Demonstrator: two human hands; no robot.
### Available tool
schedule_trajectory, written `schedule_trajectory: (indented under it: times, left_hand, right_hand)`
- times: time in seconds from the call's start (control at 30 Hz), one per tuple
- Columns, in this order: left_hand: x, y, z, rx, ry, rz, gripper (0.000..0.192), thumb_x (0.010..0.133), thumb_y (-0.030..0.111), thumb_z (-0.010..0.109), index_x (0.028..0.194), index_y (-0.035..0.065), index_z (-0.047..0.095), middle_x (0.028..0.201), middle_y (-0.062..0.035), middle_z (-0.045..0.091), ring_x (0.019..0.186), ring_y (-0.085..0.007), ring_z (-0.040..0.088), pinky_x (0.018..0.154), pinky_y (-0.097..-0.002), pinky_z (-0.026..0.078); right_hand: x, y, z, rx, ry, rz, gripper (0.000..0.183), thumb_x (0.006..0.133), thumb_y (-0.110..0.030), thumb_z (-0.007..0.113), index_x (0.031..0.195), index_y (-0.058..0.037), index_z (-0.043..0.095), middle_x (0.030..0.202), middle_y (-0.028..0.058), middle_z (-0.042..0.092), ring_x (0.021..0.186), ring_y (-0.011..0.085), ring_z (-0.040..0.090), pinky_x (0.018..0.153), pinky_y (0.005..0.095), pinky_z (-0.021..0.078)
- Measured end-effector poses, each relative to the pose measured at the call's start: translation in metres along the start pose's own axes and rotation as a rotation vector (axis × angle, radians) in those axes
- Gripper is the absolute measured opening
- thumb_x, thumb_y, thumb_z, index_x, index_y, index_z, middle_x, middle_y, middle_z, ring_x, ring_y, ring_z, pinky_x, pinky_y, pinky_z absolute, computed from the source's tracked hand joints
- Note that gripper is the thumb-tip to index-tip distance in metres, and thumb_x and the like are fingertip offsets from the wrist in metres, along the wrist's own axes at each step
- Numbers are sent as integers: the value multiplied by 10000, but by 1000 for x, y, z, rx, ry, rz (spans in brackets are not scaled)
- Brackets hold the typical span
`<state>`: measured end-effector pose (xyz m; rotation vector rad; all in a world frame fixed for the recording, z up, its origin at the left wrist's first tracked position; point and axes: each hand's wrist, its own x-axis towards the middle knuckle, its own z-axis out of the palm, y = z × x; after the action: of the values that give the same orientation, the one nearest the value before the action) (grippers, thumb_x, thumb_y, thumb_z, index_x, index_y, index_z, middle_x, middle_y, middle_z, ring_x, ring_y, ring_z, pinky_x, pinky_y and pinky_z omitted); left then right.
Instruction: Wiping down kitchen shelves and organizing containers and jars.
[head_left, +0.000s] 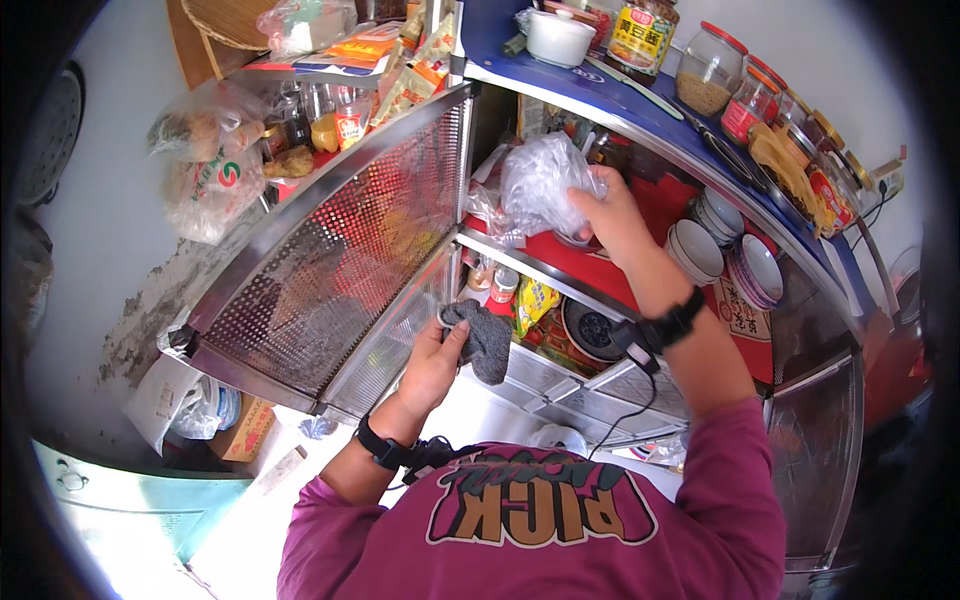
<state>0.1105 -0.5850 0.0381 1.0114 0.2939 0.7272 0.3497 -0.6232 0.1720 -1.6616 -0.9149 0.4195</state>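
Note:
My left hand (435, 352) pinches a dark grey cloth (487, 346) in front of the open metal cabinet. Up inside the cabinet, my right hand (611, 214) has its fingers on a clear plastic bag (546, 184), whose contents I cannot make out. The bag is above a red-lined shelf (637, 259), and the rim of a dish shows partly beneath it. To the right of my right forearm stand stacked white bowls (694, 251) on that same shelf. Below, the lower shelf holds a dark round pan (592, 326), a yellow packet (536, 300) and a small white-lidded jar (505, 285).
A perforated metal door (337, 247) swings out on the left. On the blue cabinet top (495, 37) are a white lidded pot (559, 37), a sauce jar (641, 37), a knife (637, 86) and several red-lidded jars. Filled plastic bags (206, 165) hang at the left by the wall.

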Motion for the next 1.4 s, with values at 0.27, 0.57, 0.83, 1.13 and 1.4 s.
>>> schedule_trajectory:
  times: [0.27, 0.57, 0.83, 1.13, 1.4]
  left_hand:
    - [-27, -3, -28, 18, 131, -14, 222, 894, 120, 427, 1072, -7, 466, 973, -60, 548, 861, -131, 544, 794, -267, 445]
    - [-50, -5, -56, -25, 225, -12, 224, 898, 113, 414, 1072, -21, 460, 992, -102, 562, 911, -167, 549, 833, -291, 433]
    - [-45, -14, -54, -16, 222, -82, 236, 892, 102, 426, 1102, -3, 451, 1037, -88, 543, 933, -153, 519, 847, -286, 410]
    - [-38, -10, -39, -19, 178, -58, 226, 884, 90, 435, 1092, 4, 458, 1023, -96, 549, 939, -182, 537, 848, -315, 426]
    - [-26, -14, -21, -89, 150, -69, 204, 882, 92, 440, 1073, 26, 467, 1016, -97, 549, 933, -186, 539, 837, -317, 430]
  right_hand:
    - [135, 59, 63, -406, 575, -649, 525, 689, -69, 618, 1137, -40, 346, 1063, 211, 466, 929, 403, 480, 812, 437, 390]
    - [157, 55, 117, -1043, 24, -298, 426, 790, -225, 450, 1191, -81, 437, 1250, 146, 410, 1134, 326, 405, 970, 378, 302]
    - [191, 51, 112, -1115, -183, -76, 396, 798, -126, 393, 1179, -40, 460, 1223, 194, 433, 1156, 314, 398, 933, 361, 359]
    - [142, 15, 116, -1515, -30, -311, 344, 808, -235, 493, 1064, -6, 507, 1096, 183, 512, 973, 319, 536, 782, 359, 458]
    - [72, 20, 86, -589, -43, -462, 614, 770, -134, 546, 1275, 28, 239, 1327, 237, 233, 1143, 356, 378, 945, 346, 343]
